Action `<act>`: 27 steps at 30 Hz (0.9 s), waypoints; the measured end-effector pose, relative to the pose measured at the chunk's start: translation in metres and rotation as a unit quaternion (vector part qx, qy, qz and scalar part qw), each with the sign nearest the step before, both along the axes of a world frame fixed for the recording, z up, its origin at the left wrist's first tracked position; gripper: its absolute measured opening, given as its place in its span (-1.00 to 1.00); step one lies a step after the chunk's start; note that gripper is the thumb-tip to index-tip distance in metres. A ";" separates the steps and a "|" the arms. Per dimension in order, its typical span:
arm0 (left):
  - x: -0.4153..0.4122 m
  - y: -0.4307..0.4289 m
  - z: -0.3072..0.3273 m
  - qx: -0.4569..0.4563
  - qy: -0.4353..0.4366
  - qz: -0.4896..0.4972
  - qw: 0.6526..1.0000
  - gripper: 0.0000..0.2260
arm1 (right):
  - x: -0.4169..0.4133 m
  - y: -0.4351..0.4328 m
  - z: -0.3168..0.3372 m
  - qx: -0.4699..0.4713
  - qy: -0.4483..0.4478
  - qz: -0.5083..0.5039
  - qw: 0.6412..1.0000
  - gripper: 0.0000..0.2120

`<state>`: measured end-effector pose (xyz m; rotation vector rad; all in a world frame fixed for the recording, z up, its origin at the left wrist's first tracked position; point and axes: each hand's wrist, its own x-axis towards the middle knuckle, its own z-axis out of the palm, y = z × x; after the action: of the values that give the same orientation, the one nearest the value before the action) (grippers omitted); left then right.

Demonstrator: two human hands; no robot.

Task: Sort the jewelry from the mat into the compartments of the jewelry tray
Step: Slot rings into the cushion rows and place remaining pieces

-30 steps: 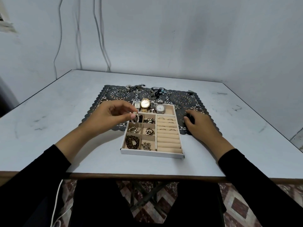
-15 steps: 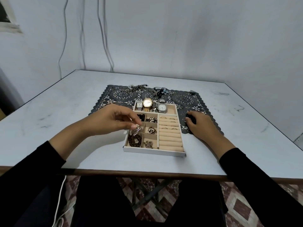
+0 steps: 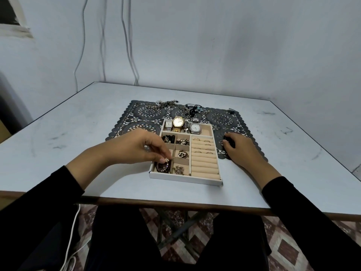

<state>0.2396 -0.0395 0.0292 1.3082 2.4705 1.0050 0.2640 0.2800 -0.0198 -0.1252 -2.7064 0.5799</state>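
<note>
A: Left hand point(image 3: 140, 147) is down over the jewelry tray point(image 3: 185, 179), thumb and fingers point(image 3: 158, 153) pinched tight on a small glittering piece point(image 3: 166, 159).

B: And look where it hangs: right at the near-left compartment, just above the dark bead bracelet point(image 3: 162, 167) lying in there. Touching it? Can't tell from this angle.

A: Other side now. The right hand point(image 3: 243, 151) lies on the lace mat point(image 3: 136, 116), just beside the tray's right wall, fingers bent over a small dark piece point(image 3: 227, 141).

B: Gripping it or only resting on it? I honestly can't tell.

A: The tray is well stocked. Watches point(image 3: 178, 122) are lined up across the far compartment, and rings point(image 3: 201, 144) are slotted into the upper rolls on the right.

B: Small clusters sit in the middle compartments too. At the mat's far edge there's a tangle of chains point(image 3: 162, 104) and a knot of dark beads point(image 3: 194, 110), well apart from both hands.

A: The tray's far end sits on the mat and its near end on the pale desk point(image 3: 68, 137), front wall toward the person. Both arms come in over the desk's near edge in black sleeves point(image 3: 293, 202).
</note>
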 end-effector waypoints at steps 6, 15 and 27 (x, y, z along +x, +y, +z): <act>-0.003 -0.003 0.000 0.013 -0.023 -0.001 1.000 -0.80 | 0.000 0.000 -0.001 -0.010 0.001 0.001 1.000 -0.76; -0.038 -0.004 -0.022 0.110 0.036 0.177 0.977 -0.78 | -0.004 0.002 0.000 -0.009 -0.008 0.006 1.000 -0.69; -0.101 0.003 -0.045 -0.201 0.106 0.241 0.944 -0.48 | -0.041 0.011 0.000 0.015 -0.064 0.035 0.997 -0.58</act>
<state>0.1385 -0.0364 -0.0156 0.7332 3.0304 0.3937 0.2234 0.2914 -0.0196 -0.0634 -2.8530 0.5691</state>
